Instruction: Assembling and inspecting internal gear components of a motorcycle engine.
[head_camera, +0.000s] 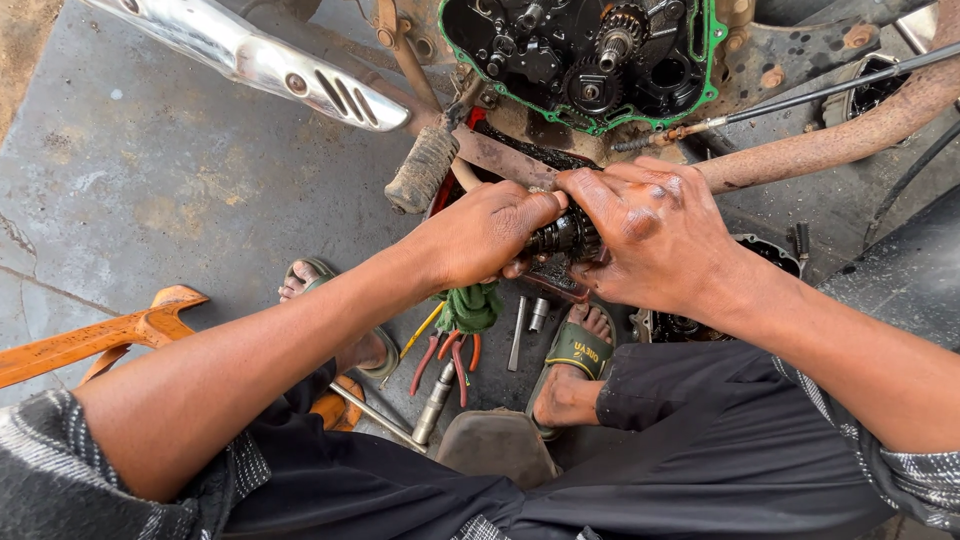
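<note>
Below the open engine (585, 55), with its green gasket (712, 45) and bare gears, both hands meet on a dark, oily gear cluster (562, 236). The left hand (490, 232) wraps its fingers round the cluster's near end and presses shut on it. The right hand (655, 235) closes over the far end, thumb and fingers pinching the part from above. The cluster hangs between the palms, just under the rusty frame tube (830, 140) and above the feet in green sandals (577, 350).

The step in hand looks like working the gear parts together or apart by hand, off the engine. The next move likely calls for a firm twist or pull along the shaft, with both grips steady, since the oil would make it slip.

On the ground lie red pliers (440, 358), a green rag (470, 305), a socket tool (435, 400) and small steel pins (528, 320). A footpeg (422, 168) juts out nearby.
</note>
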